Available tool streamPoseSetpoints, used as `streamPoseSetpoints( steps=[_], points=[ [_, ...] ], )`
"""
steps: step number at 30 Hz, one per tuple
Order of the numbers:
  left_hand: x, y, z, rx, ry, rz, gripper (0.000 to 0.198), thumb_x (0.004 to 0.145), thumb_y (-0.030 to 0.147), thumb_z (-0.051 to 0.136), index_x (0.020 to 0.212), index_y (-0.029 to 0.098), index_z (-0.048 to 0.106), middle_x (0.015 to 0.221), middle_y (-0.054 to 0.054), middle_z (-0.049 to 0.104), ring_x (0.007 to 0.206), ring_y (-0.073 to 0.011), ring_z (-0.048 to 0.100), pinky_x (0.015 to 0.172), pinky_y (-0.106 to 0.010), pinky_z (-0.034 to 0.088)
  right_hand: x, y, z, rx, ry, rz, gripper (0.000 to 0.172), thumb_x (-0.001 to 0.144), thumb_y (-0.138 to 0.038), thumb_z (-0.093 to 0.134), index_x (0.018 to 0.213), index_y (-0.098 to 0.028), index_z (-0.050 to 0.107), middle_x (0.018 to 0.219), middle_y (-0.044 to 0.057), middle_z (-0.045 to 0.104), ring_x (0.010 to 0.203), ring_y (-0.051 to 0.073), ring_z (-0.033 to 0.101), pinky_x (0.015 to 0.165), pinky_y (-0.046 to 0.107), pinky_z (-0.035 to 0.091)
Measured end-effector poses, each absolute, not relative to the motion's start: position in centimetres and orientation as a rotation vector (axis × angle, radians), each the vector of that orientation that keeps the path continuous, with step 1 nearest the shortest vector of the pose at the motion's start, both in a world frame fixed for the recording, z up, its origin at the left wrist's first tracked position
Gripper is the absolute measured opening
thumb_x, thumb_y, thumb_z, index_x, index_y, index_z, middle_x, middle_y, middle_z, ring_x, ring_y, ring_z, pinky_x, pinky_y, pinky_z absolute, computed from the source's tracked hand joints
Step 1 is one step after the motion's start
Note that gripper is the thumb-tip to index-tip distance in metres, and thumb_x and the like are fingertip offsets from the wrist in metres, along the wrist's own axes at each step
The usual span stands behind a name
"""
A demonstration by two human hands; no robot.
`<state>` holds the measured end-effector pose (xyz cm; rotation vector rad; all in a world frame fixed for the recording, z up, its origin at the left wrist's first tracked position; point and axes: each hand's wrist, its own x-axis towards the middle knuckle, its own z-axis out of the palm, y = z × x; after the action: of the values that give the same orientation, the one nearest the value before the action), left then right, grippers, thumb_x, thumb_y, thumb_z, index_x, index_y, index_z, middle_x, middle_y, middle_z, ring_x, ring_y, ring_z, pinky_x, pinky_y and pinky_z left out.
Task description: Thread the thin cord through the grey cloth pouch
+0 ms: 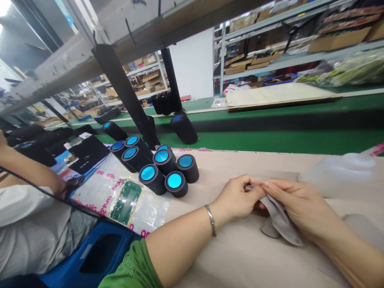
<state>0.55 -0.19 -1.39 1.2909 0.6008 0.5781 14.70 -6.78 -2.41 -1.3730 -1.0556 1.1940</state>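
While both the left hand (240, 196) and right hand (295, 204) pinch the grey cloth (280, 222) at lower right, it could slip loose, since only fingertips grip it

A soft, matt grey cloth (280, 222) was noted. The black cylinders (177, 183) were matt-sided with glossy blue end faces. The counter (240, 256) was covered in matt beige sheet. A glossy clear plastic bag (120, 192) was recorded.
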Motion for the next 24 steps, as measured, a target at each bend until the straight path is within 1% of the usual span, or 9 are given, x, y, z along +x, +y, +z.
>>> streamPoseSetpoints(
  steps=[2, 6, 10, 12, 14, 17, 18, 20, 24],
  points=[
    [0.6, -0.3, -1.5, 1.267, 0.570, 0.582, 0.030, 0.076, 0.042, 0.064, 0.078, 0.016, 0.048, 0.063, 0.002, 0.055, 0.054, -0.0102, 0.056, 0.055, -0.022, 0.046, 14.5, -6.8, -2.0, -1.381, -0.999, 1.240, 0.078, 0.067, -0.075, 0.074, 0.092, -0.003, 0.056, 0.085, 0.014, 0.050, 0.068, 0.018, 0.052, 0.054, 0.015, 0.044],
    [0.7, -0.6, -1.5, 1.236, 0.518, 0.587, 0.029, 0.076, 0.041, 0.064, 0.077, 0.017, 0.048, 0.064, 0.002, 0.055, 0.057, -0.0116, 0.057, 0.059, -0.026, 0.048, 13.9, -6.9, -1.1, -1.446, -0.849, 1.282, 0.089, 0.046, -0.076, 0.081, 0.088, -0.004, 0.053, 0.073, 0.013, 0.047, 0.056, 0.014, 0.045, 0.044, 0.013, 0.036],
    [0.6, -0.8, -0.9, 1.226, 0.518, 0.572, 0.034, 0.073, 0.043, 0.069, 0.077, 0.016, 0.049, 0.067, 0.001, 0.057, 0.061, -0.0119, 0.058, 0.063, -0.028, 0.047, 14.0, -7.2, -0.9, -1.441, -0.833, 1.263, 0.085, 0.051, -0.077, 0.080, 0.084, -0.004, 0.051, 0.064, 0.010, 0.043, 0.049, 0.010, 0.037, 0.039, 0.011, 0.028],
    [0.4, -0.8, -0.4, 1.185, 0.503, 0.547, 0.042, 0.067, 0.049, 0.073, 0.079, 0.016, 0.050, 0.068, 0.001, 0.058, 0.063, -0.0116, 0.058, 0.065, -0.028, 0.047, 14.3, -7.2, -0.9, -1.425, -0.802, 1.279, 0.084, 0.052, -0.077, 0.080, 0.079, -0.004, 0.049, 0.064, 0.011, 0.042, 0.048, 0.011, 0.037, 0.038, 0.012, 0.028],
    [0.3, -0.8, 0.0, 1.145, 0.495, 0.504, 0.052, 0.061, 0.056, 0.075, 0.083, 0.016, 0.050, 0.066, 0.001, 0.059, 0.061, -0.0104, 0.057, 0.065, -0.027, 0.046, 14.7, -7.3, -0.7, -1.347, -0.763, 1.308, 0.078, 0.051, -0.069, 0.085, 0.077, -0.004, 0.049, 0.067, 0.011, 0.044, 0.052, 0.014, 0.042, 0.042, 0.016, 0.037],
    [0.1, -0.5, 0.2, 1.111, 0.509, 0.457, 0.062, 0.056, 0.061, 0.076, 0.089, 0.015, 0.053, 0.064, 0.002, 0.058, 0.056, -0.0090, 0.054, 0.062, -0.026, 0.044, 15.1, -7.4, -0.4, -1.170, -0.739, 1.320, 0.061, 0.047, -0.042, 0.089, 0.081, -0.005, 0.054, 0.077, 0.011, 0.047, 0.060, 0.017, 0.048, 0.056, 0.026, 0.050],
    [0.0, -0.5, 0.3, 1.104, 0.511, 0.444, 0.063, 0.055, 0.061, 0.077, 0.091, 0.014, 0.054, 0.064, 0.002, 0.058, 0.056, -0.0089, 0.054, 0.061, -0.026, 0.044, 15.2, -7.5, -0.4, -1.134, -0.742, 1.318, 0.057, 0.047, -0.035, 0.089, 0.082, -0.006, 0.055, 0.079, 0.011, 0.048, 0.061, 0.017, 0.049, 0.059, 0.027, 0.051],
    [-0.1, -0.4, 0.4, 1.087, 0.514, 0.421, 0.064, 0.053, 0.060, 0.079, 0.090, 0.014, 0.054, 0.064, 0.002, 0.058, 0.057, -0.0091, 0.054, 0.061, -0.026, 0.043, 15.3, -7.6, -0.4, -1.118, -0.744, 1.315, 0.052, 0.048, -0.030, 0.087, 0.084, -0.007, 0.057, 0.081, 0.010, 0.048, 0.061, 0.018, 0.050, 0.057, 0.027, 0.050],
    [-0.2, -0.4, 1.0, 1.055, 0.537, 0.410, 0.062, 0.047, 0.057, 0.082, 0.082, 0.015, 0.053, 0.062, 0.002, 0.058, 0.057, -0.0086, 0.054, 0.061, -0.024, 0.043, 15.2, -7.6, -0.3, -1.166, -0.662, 1.358, 0.054, 0.042, -0.025, 0.084, 0.083, -0.007, 0.053, 0.078, 0.011, 0.047, 0.060, 0.021, 0.050, 0.050, 0.023, 0.046]
  ],
)
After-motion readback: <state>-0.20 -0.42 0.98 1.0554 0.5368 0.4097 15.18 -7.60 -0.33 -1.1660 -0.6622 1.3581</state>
